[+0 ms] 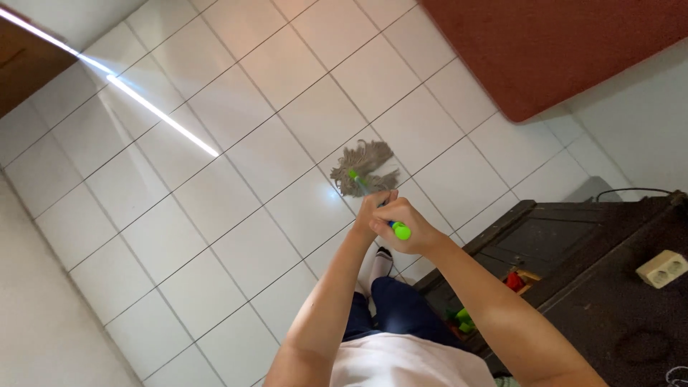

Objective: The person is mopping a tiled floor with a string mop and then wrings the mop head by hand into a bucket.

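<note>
Both hands, left and right, grip closed around mop handle, handle slanting up-left, stringy head on white tiles

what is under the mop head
The mop head rests on the white tiled floor, its grey strings spread over a tile joint. The patch of tile right beneath the strings is covered, so its state cannot be seen.

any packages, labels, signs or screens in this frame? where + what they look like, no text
None in view, as far as the picture shows.
Nearest candidates: small red and green items in the dark cabinet's open compartment, too small to tell if packaged.
Both hands, left hand and right hand, grip an unlabelled green-tipped mop.
</note>
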